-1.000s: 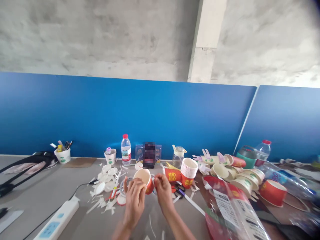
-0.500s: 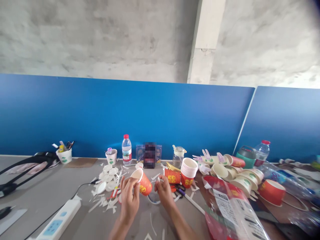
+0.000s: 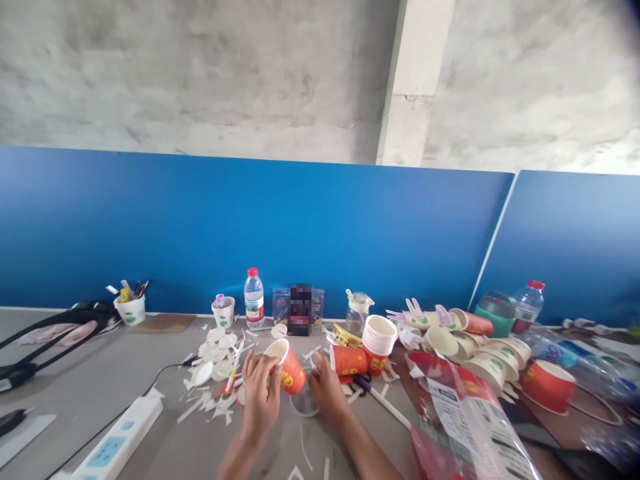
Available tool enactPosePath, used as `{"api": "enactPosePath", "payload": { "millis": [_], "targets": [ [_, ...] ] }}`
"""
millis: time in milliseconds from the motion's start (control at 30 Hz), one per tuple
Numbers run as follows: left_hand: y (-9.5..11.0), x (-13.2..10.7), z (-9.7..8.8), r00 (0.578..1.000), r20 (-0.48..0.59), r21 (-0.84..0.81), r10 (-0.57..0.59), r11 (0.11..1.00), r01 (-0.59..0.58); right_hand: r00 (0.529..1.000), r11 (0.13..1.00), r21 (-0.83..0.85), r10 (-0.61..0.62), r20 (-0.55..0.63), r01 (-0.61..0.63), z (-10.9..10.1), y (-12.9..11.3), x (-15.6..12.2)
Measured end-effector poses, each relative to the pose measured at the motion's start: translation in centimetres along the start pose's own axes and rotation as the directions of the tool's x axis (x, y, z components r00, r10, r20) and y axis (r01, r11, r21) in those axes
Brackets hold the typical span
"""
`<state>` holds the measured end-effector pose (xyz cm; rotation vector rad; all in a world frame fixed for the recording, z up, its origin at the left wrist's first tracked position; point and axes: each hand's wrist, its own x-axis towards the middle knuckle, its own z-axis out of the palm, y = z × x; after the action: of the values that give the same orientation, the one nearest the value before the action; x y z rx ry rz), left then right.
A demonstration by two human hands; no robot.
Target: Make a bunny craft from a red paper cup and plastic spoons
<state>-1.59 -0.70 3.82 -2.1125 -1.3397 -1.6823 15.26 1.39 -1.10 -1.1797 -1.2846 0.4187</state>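
My left hand is closed round the rim side of a red paper cup with gold markings, held tilted above the table, its white mouth facing up and left. To the right of that cup, my right hand has its fingers drawn together; anything between them is hidden or too small to name. A round, clear ring-like thing shows beneath my right fingers. Just beyond that hand, another red paper cup lies on its side, touching a stack of red paper cups.
White paper discs and scraps lie left of my hands. A water bottle and a glass jar stand at the back. Scissors lie partly covered. A plastic wrapper is at right, a power strip at left.
My right hand has shifted slightly left and down, over the clear ring-like thing. The lying red cup sits a little nearer and now covers more of the scissors. My left hand still holds its cup.
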Motion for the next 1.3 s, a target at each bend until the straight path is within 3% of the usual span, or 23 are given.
{"api": "enactPosePath", "payload": {
  "millis": [167,367,533,800,967,1067,1167,1300],
  "targets": [
    [0.1,-0.2,0.1,1.0,0.018,0.005,0.009,1.0,-0.009,0.986,0.968,-0.217,-0.101,0.131,0.128,-0.3,1.2,-0.4],
    [-0.1,-0.3,0.3,0.999,0.023,0.009,0.03,1.0,-0.03,0.976,0.945,-0.254,-0.179,0.123,0.205,-0.1,2.4,-0.4],
    [-0.3,-0.4,0.5,0.999,0.022,0.029,0.048,0.998,-0.049,0.973,0.952,-0.201,-0.23,0.027,0.231,-0.1,1.9,0.0],
    [-1.0,-0.6,1.1,0.996,0.065,-0.031,0.063,0.998,-0.061,0.929,0.928,0.055,-0.363,-0.075,0.368,0.3,-2.0,-0.9],
    [-0.4,-0.4,1.0,0.979,0.202,-0.155,-0.019,0.987,0.051,0.921,0.916,0.111,-0.377,-0.093,0.386,0.2,-3.3,-1.1],
    [0.1,-0.2,0.7,0.953,0.296,-0.237,-0.063,0.962,0.138,0.928,0.918,0.133,-0.373,-0.026,0.373,-0.1,-3.7,-1.0],
    [0.3,0.1,0.5,0.932,0.345,-0.307,-0.108,0.926,0.221,0.943,0.932,0.19,-0.326,0.071,0.308,-0.5,-4.1,-0.7],
    [0.2,0.3,0.2,0.886,0.393,-0.38,-0.248,0.833,0.401,0.981,0.943,0.288,-0.187,0.054,0.164,-0.8,-4.4,-0.1]
  ]
}}
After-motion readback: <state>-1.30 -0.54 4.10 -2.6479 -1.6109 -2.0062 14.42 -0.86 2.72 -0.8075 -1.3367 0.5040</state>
